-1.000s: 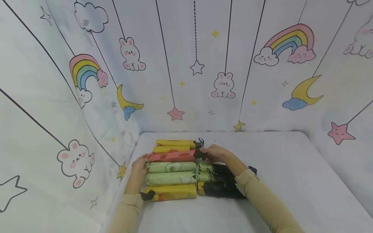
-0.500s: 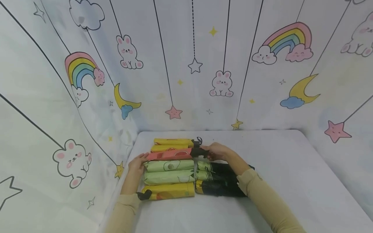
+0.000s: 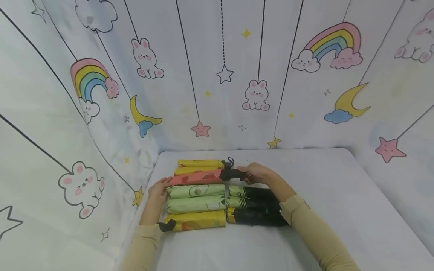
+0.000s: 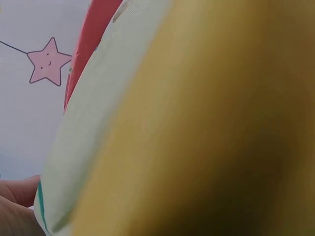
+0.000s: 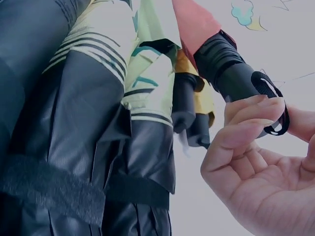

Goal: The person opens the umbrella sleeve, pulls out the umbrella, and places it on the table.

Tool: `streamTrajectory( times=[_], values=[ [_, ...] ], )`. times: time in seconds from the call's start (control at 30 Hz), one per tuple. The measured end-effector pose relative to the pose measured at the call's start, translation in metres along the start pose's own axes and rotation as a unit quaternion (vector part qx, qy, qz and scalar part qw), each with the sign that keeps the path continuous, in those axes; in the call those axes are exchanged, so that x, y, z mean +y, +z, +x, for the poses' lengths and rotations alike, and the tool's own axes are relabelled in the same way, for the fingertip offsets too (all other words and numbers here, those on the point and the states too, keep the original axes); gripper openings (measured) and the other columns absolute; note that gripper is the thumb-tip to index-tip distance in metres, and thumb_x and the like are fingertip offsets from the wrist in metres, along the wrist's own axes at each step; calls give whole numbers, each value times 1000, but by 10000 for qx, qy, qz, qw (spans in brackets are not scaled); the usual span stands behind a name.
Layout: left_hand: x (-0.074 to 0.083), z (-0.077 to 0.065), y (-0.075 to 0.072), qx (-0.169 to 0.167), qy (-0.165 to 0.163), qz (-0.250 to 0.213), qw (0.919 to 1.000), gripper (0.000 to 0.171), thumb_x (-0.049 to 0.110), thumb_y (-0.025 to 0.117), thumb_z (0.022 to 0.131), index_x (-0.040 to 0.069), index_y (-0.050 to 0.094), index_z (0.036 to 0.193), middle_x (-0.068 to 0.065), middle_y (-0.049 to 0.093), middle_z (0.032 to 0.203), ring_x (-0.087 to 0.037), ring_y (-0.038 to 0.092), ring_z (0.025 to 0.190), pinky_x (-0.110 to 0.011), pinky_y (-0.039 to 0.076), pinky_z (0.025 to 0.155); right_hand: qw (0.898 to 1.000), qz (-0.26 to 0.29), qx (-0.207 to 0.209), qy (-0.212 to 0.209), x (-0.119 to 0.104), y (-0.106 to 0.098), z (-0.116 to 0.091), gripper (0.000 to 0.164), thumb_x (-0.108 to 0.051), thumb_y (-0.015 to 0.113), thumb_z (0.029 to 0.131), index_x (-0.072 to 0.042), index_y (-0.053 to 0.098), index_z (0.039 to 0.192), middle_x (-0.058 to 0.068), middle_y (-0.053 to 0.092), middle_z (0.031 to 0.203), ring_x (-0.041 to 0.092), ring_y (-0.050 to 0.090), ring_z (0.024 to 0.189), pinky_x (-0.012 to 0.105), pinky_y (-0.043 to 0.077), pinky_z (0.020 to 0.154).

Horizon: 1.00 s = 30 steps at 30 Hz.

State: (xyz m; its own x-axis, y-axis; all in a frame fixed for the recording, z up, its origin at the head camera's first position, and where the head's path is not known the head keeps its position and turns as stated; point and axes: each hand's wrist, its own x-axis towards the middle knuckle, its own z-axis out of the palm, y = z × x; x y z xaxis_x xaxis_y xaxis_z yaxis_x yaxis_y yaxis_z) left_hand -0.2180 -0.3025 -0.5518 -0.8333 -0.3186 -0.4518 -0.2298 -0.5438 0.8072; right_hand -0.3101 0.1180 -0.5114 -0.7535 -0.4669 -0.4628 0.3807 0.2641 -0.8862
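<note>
A compact folded umbrella in red watermelon print (image 3: pixel 198 177) lies across the row, its black handle (image 5: pixel 236 81) pointing right. My right hand (image 3: pixel 258 174) pinches the handle's end between thumb and fingers, beside the black wrist strap (image 5: pixel 275 98). At the other end, my left hand (image 3: pixel 158 191) holds the red umbrella's tip; its thumb is hidden in the head view. Just below lie light green umbrellas (image 3: pixel 194 191) with avocado print. In the left wrist view, a blurred yellow umbrella (image 4: pixel 197 108) covers most of the picture, and only part of the left hand (image 4: pixel 19 206) shows.
Two yellow umbrellas (image 3: pixel 200 163) lie behind the red one. A yellow umbrella (image 3: pixel 207 221) is nearest the front edge of the row. To the right are several dark-ended folded umbrellas (image 3: pixel 257 217). White printed cloth walls (image 3: pixel 217 113) enclose the white table (image 3: pixel 322 195).
My right hand has shifted right along the red umbrella's handle, so more of the black handle shows. The left hand stays at the other end. The head view has drifted slightly.
</note>
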Motion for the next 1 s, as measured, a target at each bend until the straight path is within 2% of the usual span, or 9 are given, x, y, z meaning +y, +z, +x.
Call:
streamTrajectory(
  times=[0.07, 0.13, 0.27, 0.43, 0.5, 0.57, 0.67, 0.8, 1.0],
  values=[
    [0, 0, 0, 27, 9, 34, 10000, 62, -20, 57, 96, -7, 41, 154, -16, 59, 133, -10, 72, 109, -11, 48, 57, 10000, -14, -35, -30, -2, -1, -2, 34, -30, 62, 107, 3, 68, 104, 7, 61, 82, 12, 56, 63, 25, 51, 60],
    [1, -1, 0, 2, 16, 59, 10000, 62, -19, 57, 96, -7, 40, 155, -13, 64, 128, -9, 72, 109, -11, 53, 65, 10000, 5, -47, -39, -3, -3, -3, 34, -30, 62, 107, 3, 67, 102, 6, 61, 81, 12, 56, 64, 25, 52, 60],
    [2, -2, 1, -48, -25, 92, 9999, 63, -18, 58, 97, -6, 38, 156, -12, 66, 125, -10, 69, 117, -12, 56, 75, 10000, 15, -60, -45, -2, -8, -4, 35, -31, 62, 107, 2, 68, 100, 5, 61, 79, 12, 56, 64, 26, 52, 62],
    [3, -3, 0, -65, -94, 96, 9999, 63, -17, 57, 98, -5, 37, 157, -13, 58, 135, -14, 60, 131, -12, 46, 59, 9998, -117, -81, -131, 0, -14, -9, 35, -32, 61, 107, 0, 68, 97, 5, 61, 76, 13, 55, 64, 27, 52, 63],
    [3, -3, 0, -89, -129, 37, 9999, 64, -17, 56, 98, -5, 36, 158, -15, 52, 142, -17, 54, 137, -11, 48, 63, 9997, -141, -96, -174, -1, -15, -12, 35, -32, 61, 108, 0, 67, 96, 5, 61, 76, 13, 55, 64, 27, 52, 63],
    [3, -3, 0, -111, -160, -6, 9998, 65, -17, 55, 99, -4, 34, 159, -16, 47, 147, -19, 49, 142, -10, 51, 70, 9997, -123, -97, -184, -1, -17, -15, 34, -32, 61, 108, -1, 66, 95, 4, 60, 75, 13, 55, 64, 27, 52, 63],
    [3, -3, 0, -102, -174, -44, 9998, 66, -18, 55, 98, -4, 33, 159, -17, 43, 150, -23, 45, 145, -13, 54, 92, 9997, -98, -114, -183, 1, -20, -17, 33, -32, 60, 108, -2, 65, 96, 3, 59, 76, 13, 55, 64, 27, 52, 64],
    [2, -1, 1, -15, -197, -112, 9997, 67, -19, 55, 97, -4, 34, 158, -16, 50, 144, -21, 51, 141, -19, 50, 104, 9999, -48, -69, -141, 1, -24, -21, 32, -30, 60, 108, -2, 64, 94, 3, 59, 75, 13, 54, 64, 27, 51, 63],
    [1, 2, 0, 2, -247, -112, 9996, 67, -19, 57, 96, -3, 36, 158, -14, 52, 143, -16, 59, 133, -21, 49, 106, 9999, -45, -58, -140, 2, -29, -28, 32, -30, 60, 108, -3, 62, 91, 3, 58, 74, 14, 54, 64, 28, 52, 64]
  ],
)
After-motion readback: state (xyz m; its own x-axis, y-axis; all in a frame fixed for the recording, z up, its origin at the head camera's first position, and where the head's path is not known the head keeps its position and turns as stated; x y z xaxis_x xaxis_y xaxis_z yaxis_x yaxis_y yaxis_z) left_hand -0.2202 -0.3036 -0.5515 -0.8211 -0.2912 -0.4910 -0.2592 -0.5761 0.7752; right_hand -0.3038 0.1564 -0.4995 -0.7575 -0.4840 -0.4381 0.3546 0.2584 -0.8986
